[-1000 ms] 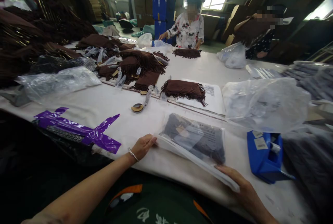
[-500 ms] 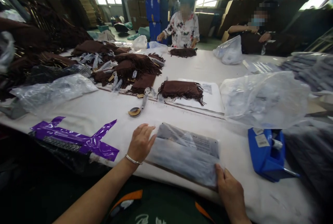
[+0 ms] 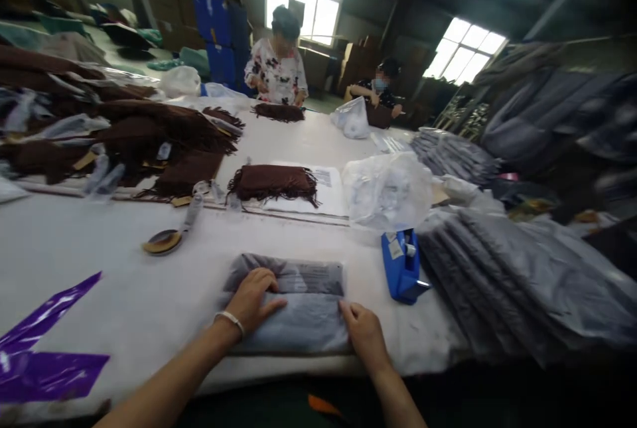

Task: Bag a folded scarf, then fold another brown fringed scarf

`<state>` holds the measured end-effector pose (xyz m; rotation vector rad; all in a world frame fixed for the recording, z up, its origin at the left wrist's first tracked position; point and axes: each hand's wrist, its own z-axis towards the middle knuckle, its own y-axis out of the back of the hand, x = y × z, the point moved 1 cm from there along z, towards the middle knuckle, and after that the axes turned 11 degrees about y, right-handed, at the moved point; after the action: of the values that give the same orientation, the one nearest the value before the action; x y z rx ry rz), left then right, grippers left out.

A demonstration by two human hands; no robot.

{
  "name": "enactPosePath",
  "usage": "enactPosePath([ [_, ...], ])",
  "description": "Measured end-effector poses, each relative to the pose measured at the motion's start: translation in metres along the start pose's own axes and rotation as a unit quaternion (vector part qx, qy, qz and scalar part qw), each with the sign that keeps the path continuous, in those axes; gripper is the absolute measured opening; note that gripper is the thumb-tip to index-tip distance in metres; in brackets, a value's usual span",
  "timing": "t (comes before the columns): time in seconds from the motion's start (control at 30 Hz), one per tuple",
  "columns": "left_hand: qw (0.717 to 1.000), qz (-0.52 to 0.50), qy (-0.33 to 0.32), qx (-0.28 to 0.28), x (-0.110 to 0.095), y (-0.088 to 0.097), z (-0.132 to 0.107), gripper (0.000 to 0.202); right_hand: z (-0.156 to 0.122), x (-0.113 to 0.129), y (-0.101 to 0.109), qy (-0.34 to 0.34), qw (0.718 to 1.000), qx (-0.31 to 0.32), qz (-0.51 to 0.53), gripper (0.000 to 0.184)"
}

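— Where do we find the flat grey garment sealed in a clear plastic bag?

— On the white cloth-covered surface, right at its near edge, long axis running left to right. Our left hand lies palm-down on its left half, fingers spread flat, gripping nothing; our right hand presses the lower right corner.

— Which is nearer?

— Both touch it. The film looks slick and crinkled, the fabric soft. A blue plastic tape dispenser sits just beside, right.

Glossy plastic bag, matt cloth inside
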<state>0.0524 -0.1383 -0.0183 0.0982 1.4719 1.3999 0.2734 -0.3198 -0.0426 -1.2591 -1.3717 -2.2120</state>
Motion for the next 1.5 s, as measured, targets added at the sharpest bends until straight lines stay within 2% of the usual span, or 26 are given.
enactPosePath([
  [0.07,1.000,0.001,-0.004,0.014,0.002,0.000,0.002,0.017,0.002,-0.006,0.009,-0.006,1.000,-0.022,0.022,0.051],
  [0.13,1.000,-0.005,-0.002,0.016,0.003,-0.001,0.002,0.018,0.003,-0.016,0.033,-0.019,0.996,-0.071,0.046,0.047],
  [0.2,1.000,-0.011,0.001,0.009,0.004,-0.002,0.001,0.019,0.006,-0.031,0.069,-0.040,0.984,-0.163,0.056,0.049],
  [0.3,1.000,-0.008,0.009,-0.002,0.006,-0.004,0.000,0.019,0.020,-0.054,0.125,-0.063,0.948,-0.307,0.049,0.056],
  [0.33,1.000,-0.006,0.012,-0.005,0.006,-0.004,0.000,0.019,0.027,-0.061,0.138,-0.067,0.942,-0.327,0.048,0.057],
  [0.4,1.000,-0.002,0.017,-0.008,0.007,-0.005,0.000,0.018,0.042,-0.072,0.152,-0.074,0.944,-0.315,0.060,0.057],
  [0.5,1.000,0.000,0.019,-0.007,0.008,-0.005,0.001,0.018,0.057,-0.081,0.149,-0.074,0.957,-0.264,0.090,0.054],
  [0.57,1.000,-0.002,0.020,-0.007,0.008,-0.005,0.001,0.018,0.055,-0.082,0.140,-0.068,0.956,-0.271,0.093,0.054],
  [0.7,1.000,-0.005,0.020,-0.008,0.007,-0.005,0.000,0.019,0.024,-0.083,0.126,-0.060,0.944,-0.321,0.041,0.050],
  [0.83,1.000,-0.006,0.030,-0.006,0.007,-0.005,-0.001,0.017,0.005,-0.092,0.127,-0.066,0.945,-0.321,-0.018,0.048],
  [0.97,1.000,-0.015,0.026,-0.008,0.007,-0.004,0.000,0.017,0.027,-0.089,0.142,-0.071,0.944,-0.321,-0.014,0.058],
  [1.1,0.999,-0.024,0.033,-0.018,0.005,-0.002,-0.002,0.016,0.048,-0.067,0.144,-0.028,0.965,-0.257,0.045,0.063],
  [1.17,0.999,-0.026,0.041,-0.024,0.003,-0.002,-0.004,0.017,0.039,-0.061,0.138,-0.017,0.960,-0.274,0.049,0.070],
  [1.27,0.998,-0.033,0.047,-0.035,0.002,-0.001,-0.007,0.018,0.011,-0.066,0.128,-0.027,0.946,-0.322,0.008,0.073],
  [1.4,0.996,-0.045,0.056,-0.054,0.003,-0.002,-0.010,0.018,-0.016,-0.076,0.123,-0.091,0.954,-0.281,-0.050,0.074],
  [1.5,0.995,-0.055,0.055,-0.060,0.004,-0.004,-0.013,0.020,-0.013,-0.051,0.119,-0.068,0.961,-0.264,-0.047,0.075],
])
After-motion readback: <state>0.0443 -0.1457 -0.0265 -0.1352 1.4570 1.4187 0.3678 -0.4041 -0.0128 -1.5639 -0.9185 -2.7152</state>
